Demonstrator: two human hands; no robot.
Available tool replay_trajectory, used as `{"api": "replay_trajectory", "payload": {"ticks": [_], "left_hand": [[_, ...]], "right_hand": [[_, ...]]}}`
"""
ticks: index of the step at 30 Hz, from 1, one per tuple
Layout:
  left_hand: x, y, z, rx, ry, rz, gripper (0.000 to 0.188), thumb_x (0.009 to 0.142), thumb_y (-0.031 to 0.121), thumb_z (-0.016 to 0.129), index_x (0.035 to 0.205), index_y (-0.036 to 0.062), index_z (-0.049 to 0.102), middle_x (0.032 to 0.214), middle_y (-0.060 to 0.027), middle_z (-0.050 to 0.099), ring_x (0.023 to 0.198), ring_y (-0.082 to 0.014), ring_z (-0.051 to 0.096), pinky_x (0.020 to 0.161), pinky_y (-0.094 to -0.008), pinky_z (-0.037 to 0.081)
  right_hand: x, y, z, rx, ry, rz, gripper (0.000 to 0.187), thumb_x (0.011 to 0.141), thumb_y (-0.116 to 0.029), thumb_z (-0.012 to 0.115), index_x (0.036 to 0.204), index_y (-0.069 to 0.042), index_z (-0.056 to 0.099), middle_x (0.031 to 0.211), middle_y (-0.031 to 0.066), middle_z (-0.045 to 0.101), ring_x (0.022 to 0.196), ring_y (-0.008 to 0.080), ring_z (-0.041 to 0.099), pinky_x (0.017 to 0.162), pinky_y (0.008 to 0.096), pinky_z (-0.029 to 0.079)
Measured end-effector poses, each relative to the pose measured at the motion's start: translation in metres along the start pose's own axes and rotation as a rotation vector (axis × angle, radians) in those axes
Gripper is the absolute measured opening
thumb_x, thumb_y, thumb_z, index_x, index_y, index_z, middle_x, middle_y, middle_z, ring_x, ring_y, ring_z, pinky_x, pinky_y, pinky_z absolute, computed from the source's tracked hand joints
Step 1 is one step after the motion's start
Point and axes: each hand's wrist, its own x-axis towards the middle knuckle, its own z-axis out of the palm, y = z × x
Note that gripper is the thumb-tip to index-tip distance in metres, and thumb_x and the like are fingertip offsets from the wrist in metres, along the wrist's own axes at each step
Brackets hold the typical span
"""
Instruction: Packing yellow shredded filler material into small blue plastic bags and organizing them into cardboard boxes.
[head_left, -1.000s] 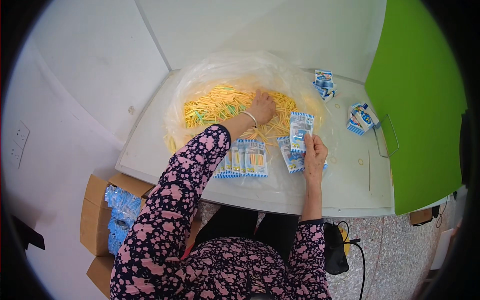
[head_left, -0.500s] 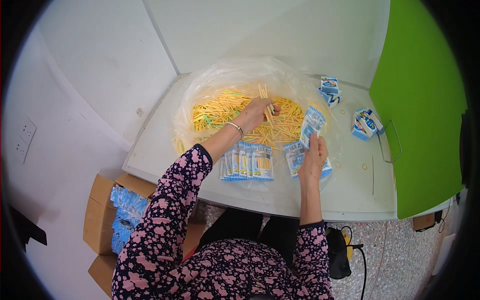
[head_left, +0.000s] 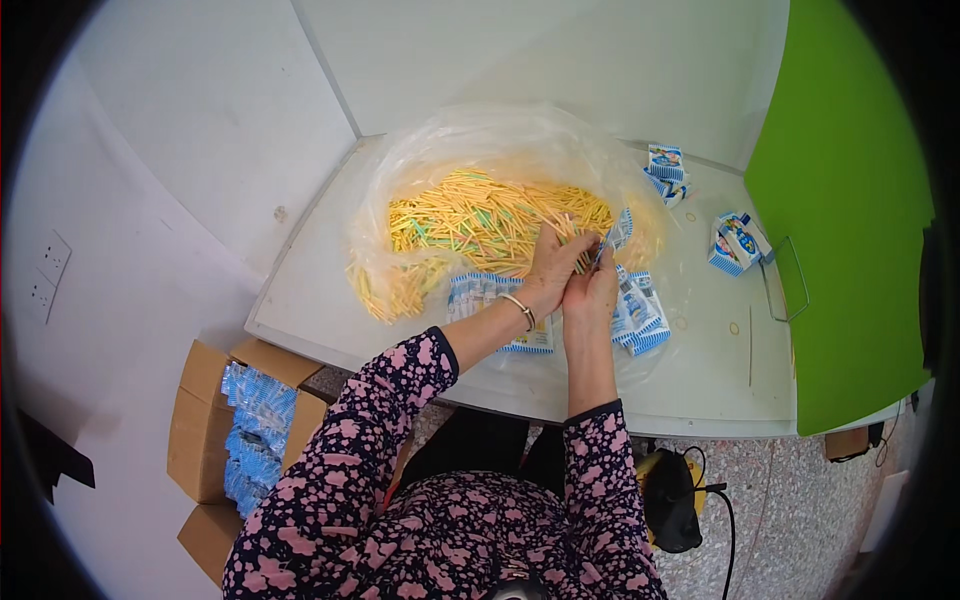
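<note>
My left hand (head_left: 548, 268) is closed around a small bunch of thin pale sticks (head_left: 565, 228). Against it, my right hand (head_left: 592, 287) pinches a blue-and-white packet (head_left: 620, 230), its mouth hidden by my fingers. Whether the stick ends are inside the packet I cannot tell. Beyond my hands lies a heap of yellow sticks (head_left: 455, 215), with some green and pinkish ones, inside a clear plastic bag (head_left: 470, 140). A row of stick-filled packets (head_left: 475, 293) rests in front of the heap, partly behind my left wrist. Beside my right wrist lie more packets (head_left: 645, 318), flat and overlapping.
Small blue-and-white boxes (head_left: 735, 245) stand at the table's right, with more packs (head_left: 666, 170) behind. A metal wire handle (head_left: 803, 290) sticks out by the green panel (head_left: 850, 200). Below left, a cardboard box (head_left: 200, 425) holds blue packets. Rubber bands lie on the table (head_left: 700, 390).
My left hand has moved right and nearer with the sticks. My right hand has shifted left with the packet, so the two now meet in front of the heap.
</note>
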Motion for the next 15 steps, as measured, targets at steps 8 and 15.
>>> {"api": "replay_trajectory", "payload": {"ticks": [8,15], "left_hand": [[0.003,0.005,-0.002,0.023,-0.043,-0.050,0.012,0.084,0.005,0.055,0.095,0.0020,0.050,0.079,-0.0055,0.059,0.074,-0.0131,0.058,0.064,-0.0256,0.049],[0.025,0.007,-0.020,-0.204,0.022,-0.185,0.012,0.088,0.010,0.050,0.093,-0.0004,0.053,0.081,-0.0097,0.061,0.073,-0.0177,0.059,0.063,-0.0289,0.048]], "right_hand": [[-0.001,0.001,0.003,-0.062,0.004,-0.068,0.026,0.096,-0.018,0.037,0.103,0.004,0.049,0.103,0.0133,0.054,0.095,0.0208,0.053,0.085,0.0344,0.045],[-0.007,-0.006,0.009,-0.210,-0.165,-0.149,0.020,0.093,-0.015,0.044,0.095,0.003,0.054,0.093,0.0102,0.059,0.085,0.0185,0.056,0.080,0.0310,0.045]]}}
